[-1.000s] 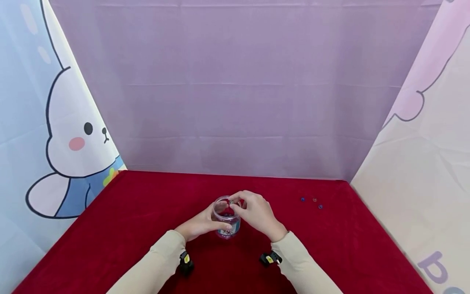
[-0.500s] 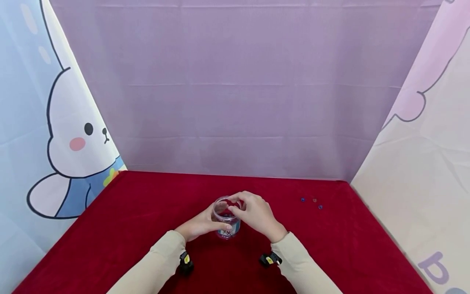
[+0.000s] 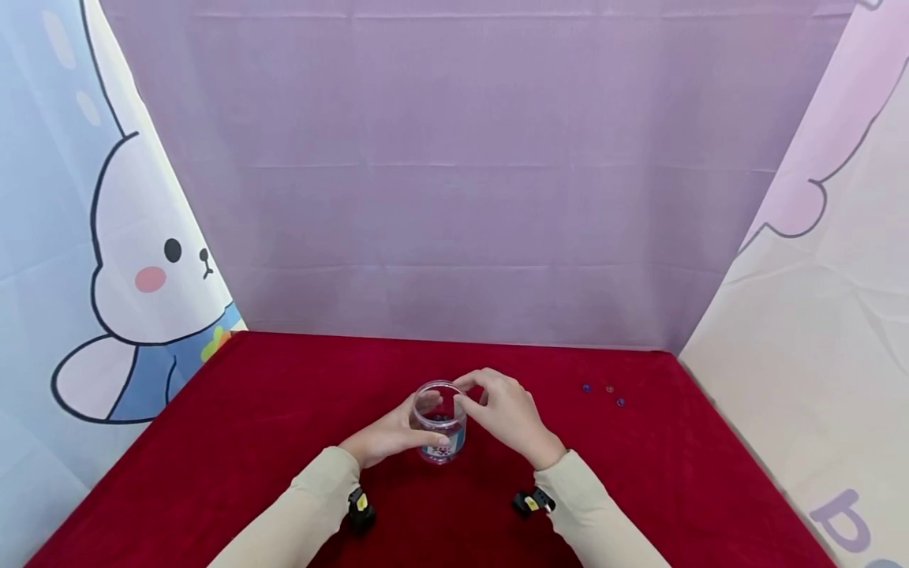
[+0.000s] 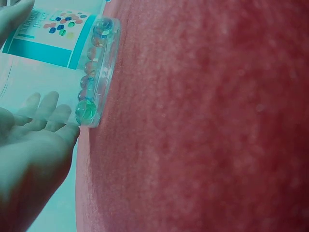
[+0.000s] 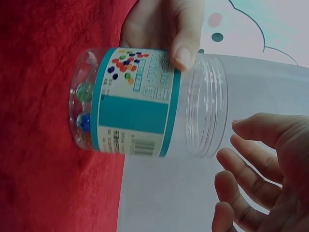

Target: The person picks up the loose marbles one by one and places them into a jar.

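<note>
A clear open-topped plastic jar [image 3: 447, 446] with a blue and white label stands upright on red cloth. My left hand [image 3: 387, 435] holds it from the left, thumb across the front and fingers around the back. Several glass marbles lie at the jar's bottom, among them a green marble [image 5: 84, 92] and a blue marble [image 5: 84, 122] in the right wrist view. At the right side of the rim is my right hand [image 3: 510, 414], its fingers loosely bent with nothing between them. In the right wrist view those fingers [image 5: 251, 181] are spread just off the jar's mouth.
Three loose marbles lie on the cloth to the right: a blue marble [image 3: 585, 387], a reddish marble [image 3: 609, 388] and another blue marble [image 3: 621, 402]. A purple curtain [image 3: 454, 197] hangs behind the table, with printed cloth panels [image 3: 817, 315] at both sides.
One second ago my right fingers pinched a small marble over the jar's mouth. The marble has left them, and the hand has drawn back right to the rim. My left hand stays put.
</note>
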Available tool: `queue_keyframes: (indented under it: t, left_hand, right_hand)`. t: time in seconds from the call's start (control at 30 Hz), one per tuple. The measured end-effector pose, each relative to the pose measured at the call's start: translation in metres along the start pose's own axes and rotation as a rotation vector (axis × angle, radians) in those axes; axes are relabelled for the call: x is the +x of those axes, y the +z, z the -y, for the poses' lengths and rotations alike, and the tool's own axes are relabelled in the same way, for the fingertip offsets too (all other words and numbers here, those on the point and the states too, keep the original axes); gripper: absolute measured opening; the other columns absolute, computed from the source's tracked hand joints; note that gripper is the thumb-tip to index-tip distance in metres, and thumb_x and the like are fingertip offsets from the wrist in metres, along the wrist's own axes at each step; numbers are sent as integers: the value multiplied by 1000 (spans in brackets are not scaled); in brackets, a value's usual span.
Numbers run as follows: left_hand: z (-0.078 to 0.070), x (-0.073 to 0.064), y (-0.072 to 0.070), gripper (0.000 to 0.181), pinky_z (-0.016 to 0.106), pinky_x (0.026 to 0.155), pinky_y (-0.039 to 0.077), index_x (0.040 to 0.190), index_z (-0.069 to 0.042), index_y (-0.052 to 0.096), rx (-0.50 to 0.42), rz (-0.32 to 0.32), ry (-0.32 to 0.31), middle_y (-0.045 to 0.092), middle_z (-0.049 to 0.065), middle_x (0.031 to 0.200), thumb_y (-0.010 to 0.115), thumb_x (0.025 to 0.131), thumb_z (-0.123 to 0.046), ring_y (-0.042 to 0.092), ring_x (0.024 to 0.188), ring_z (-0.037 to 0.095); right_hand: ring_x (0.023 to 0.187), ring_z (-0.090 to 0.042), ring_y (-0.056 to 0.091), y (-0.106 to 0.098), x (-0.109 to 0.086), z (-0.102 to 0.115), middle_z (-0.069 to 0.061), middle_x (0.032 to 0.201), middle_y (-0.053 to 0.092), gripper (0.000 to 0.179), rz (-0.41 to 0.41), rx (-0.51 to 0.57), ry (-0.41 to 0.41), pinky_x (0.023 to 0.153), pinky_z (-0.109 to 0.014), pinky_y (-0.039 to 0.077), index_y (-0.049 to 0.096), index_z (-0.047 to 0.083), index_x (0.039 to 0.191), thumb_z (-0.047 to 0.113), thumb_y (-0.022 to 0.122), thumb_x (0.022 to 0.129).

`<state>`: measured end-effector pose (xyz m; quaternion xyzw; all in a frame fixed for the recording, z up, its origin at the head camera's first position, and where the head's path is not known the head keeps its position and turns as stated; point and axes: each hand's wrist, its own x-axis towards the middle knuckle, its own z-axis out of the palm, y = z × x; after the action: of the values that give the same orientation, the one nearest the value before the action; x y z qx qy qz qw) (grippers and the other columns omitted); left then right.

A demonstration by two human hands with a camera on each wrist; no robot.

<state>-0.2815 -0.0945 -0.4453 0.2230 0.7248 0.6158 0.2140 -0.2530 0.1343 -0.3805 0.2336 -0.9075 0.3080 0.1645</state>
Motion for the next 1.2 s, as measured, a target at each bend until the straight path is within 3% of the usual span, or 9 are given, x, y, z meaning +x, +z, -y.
queue_keyframes:
  t: [0.53,0.8,1.2]
  left_hand:
    - [0,0,-1,86,55,108,38,155,-7,26,31,-12,-8,32,12,158,78,90,-28,32,141,34]
    - [-1,-2,0,85,51,104,43,155,-10,27,41,-12,-10,31,9,159,78,89,-30,33,140,34]
    - [0,-1,-2,87,50,106,42,155,-8,26,42,-8,-9,31,9,159,78,89,-29,33,140,34]
  right_hand:
    - [70,-6,54,-17,-10,-33,10,106,68,24,19,-29,147,57,-27,49,74,22,113,25,78,90]
    - [71,-8,54,-25,-15,-50,6,106,69,23,-15,-28,182,54,-28,47,75,19,113,22,78,90]
    - [68,-11,54,-37,-20,-79,2,107,69,21,-38,-75,244,52,-30,46,74,16,111,21,76,91]
